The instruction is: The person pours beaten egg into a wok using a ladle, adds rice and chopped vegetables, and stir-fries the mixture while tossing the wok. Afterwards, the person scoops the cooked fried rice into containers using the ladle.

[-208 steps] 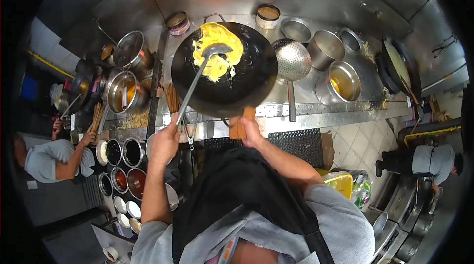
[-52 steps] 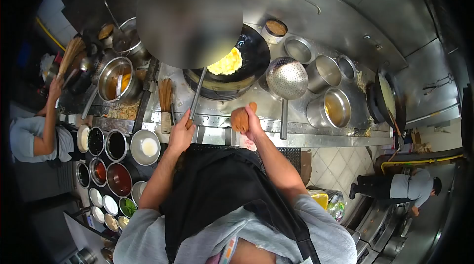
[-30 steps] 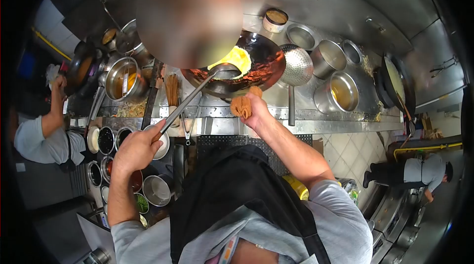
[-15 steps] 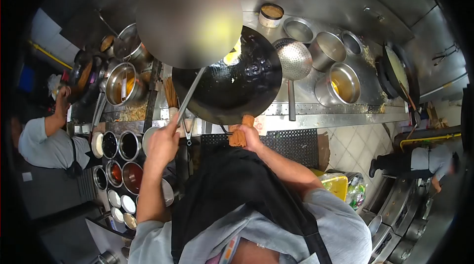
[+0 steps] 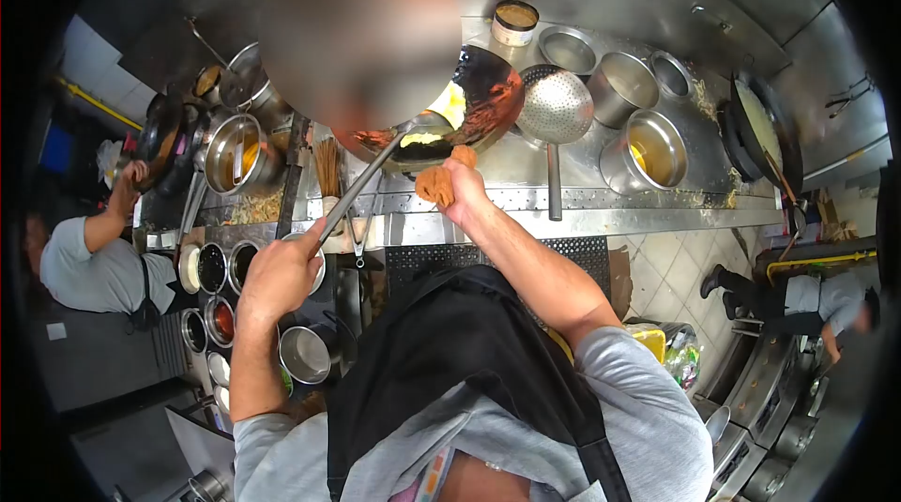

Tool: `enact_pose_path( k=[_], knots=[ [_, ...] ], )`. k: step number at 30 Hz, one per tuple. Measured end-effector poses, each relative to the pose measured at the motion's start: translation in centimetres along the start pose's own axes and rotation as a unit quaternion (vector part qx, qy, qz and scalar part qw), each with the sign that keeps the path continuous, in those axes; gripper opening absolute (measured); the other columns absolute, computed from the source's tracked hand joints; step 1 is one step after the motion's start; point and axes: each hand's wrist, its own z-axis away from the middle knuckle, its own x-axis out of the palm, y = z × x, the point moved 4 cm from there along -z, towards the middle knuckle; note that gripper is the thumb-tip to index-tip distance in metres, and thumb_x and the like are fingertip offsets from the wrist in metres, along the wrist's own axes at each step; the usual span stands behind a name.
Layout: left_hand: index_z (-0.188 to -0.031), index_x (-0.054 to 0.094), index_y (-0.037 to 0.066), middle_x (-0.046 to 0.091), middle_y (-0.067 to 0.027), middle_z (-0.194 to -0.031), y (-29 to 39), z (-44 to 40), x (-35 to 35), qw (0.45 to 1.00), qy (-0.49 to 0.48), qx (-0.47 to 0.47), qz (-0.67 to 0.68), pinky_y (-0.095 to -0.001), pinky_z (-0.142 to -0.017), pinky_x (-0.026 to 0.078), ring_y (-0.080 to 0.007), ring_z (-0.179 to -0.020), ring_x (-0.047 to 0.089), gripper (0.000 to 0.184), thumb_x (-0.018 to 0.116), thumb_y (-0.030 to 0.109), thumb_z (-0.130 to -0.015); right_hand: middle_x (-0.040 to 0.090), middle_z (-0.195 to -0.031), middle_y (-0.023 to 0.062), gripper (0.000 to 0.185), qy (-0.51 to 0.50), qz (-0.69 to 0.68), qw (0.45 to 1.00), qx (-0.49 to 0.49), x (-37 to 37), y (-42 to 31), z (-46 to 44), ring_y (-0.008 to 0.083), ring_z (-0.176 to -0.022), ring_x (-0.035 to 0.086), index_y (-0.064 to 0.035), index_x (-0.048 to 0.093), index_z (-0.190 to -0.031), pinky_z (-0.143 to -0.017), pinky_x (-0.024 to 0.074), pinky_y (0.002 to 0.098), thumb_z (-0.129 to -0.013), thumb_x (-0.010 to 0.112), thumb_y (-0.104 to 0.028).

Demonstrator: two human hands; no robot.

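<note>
My left hand [image 5: 282, 275] is closed round the long handle of a metal ladle [image 5: 361, 181], whose head is down inside the wok. The dark wok [image 5: 493, 94] is over the burner, and reddish-orange light shows on its inner wall. Yellow, egg-like food [image 5: 452, 106] lies in it close to the ladle head. At the wok's near edge, my right hand [image 5: 467, 188] grips a folded orange-brown cloth [image 5: 435, 187]. That cloth covers the place where the wok's handle would be. A round blur hides the far left part of the wok.
Right of the wok are a perforated skimmer [image 5: 556, 106], a steel pot with yellow liquid [image 5: 643, 157] and a tub [image 5: 515, 23]. A bamboo brush [image 5: 326, 167] and another pot [image 5: 242, 155] are to the left. Co-workers [image 5: 108, 253] stand at both sides.
The wok has moved away from me and tilts differently, its inside now lit orange. My right hand went forward with it. My left hand drew back leftward, and the ladle head now shows beside the food.
</note>
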Motion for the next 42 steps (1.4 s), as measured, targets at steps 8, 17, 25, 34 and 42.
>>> enact_pose_path(
  k=[8, 17, 25, 34, 42],
  knots=[
    [-0.14, 0.052, 0.015, 0.07, -0.0213, -0.085, -0.2, -4.1, 7.2, 0.996, 0.076, -0.041, 0.01, -0.0524, -0.071, 0.052, -0.041, -0.078, 0.067, 0.056, 0.066, 0.017, -0.086, 0.066, -0.101, 0.0164, 0.031, -0.086, 0.063, 0.994, 0.003, -9.7, 6.8, -1.7, 0.0302, -0.087, 0.068, 0.0015, 0.053, -0.116, -0.074, 0.0584, 0.0465, -0.088, 0.052, -0.011],
    [-0.139, 0.054, 0.013, 0.07, -0.0204, -0.093, -1.1, 0.0, 2.0, 0.995, 0.051, -0.079, 0.045, -0.0491, -0.078, 0.052, -0.0401, -0.087, 0.067, 0.056, 0.069, 0.015, -0.085, 0.065, -0.103, 0.0161, 0.027, -0.047, 0.018, 0.999, 0.001, -1.7, -0.2, -2.7, 0.0308, -0.092, 0.069, 0.0015, 0.051, -0.115, -0.075, 0.0595, 0.0477, -0.092, 0.052, -0.012],
    [-0.142, 0.051, 0.011, 0.068, -0.0257, -0.101, -0.5, -1.6, 6.7, 0.96, 0.135, -0.15, 0.192, -0.0441, -0.084, 0.052, -0.0419, -0.097, 0.066, 0.056, 0.067, 0.016, -0.089, 0.065, -0.114, 0.0123, 0.031, -0.052, 0.032, 0.998, 0.002, -1.7, 0.5, -11.2, 0.029, -0.101, 0.067, -0.0069, 0.051, -0.122, -0.083, 0.0566, 0.0472, -0.093, 0.053, -0.02],
    [-0.145, 0.048, 0.011, 0.068, -0.0266, -0.1, -1.5, -1.2, 7.4, 0.935, 0.151, -0.174, 0.27, -0.0402, -0.086, 0.051, -0.0371, -0.093, 0.068, 0.056, 0.065, 0.015, -0.091, 0.065, -0.107, 0.0054, 0.031, -0.014, 0.099, 0.995, 0.011, -2.4, -0.3, -14.9, 0.0215, -0.094, 0.063, -0.0168, 0.053, -0.118, -0.073, 0.0457, 0.0397, -0.089, 0.057, -0.027],
    [-0.143, 0.05, 0.01, 0.068, -0.0265, -0.104, -2.1, -2.1, 7.3, 0.941, 0.126, -0.167, 0.265, -0.0403, -0.086, 0.051, -0.039, -0.098, 0.067, 0.055, 0.066, 0.014, -0.09, 0.064, -0.105, 0.0104, 0.035, -0.014, 0.108, 0.994, -0.004, -2.5, -0.6, -15.0, 0.0265, -0.09, 0.067, -0.0075, 0.049, -0.121, -0.065, 0.0526, 0.0424, -0.09, 0.057, -0.021]
  ],
)
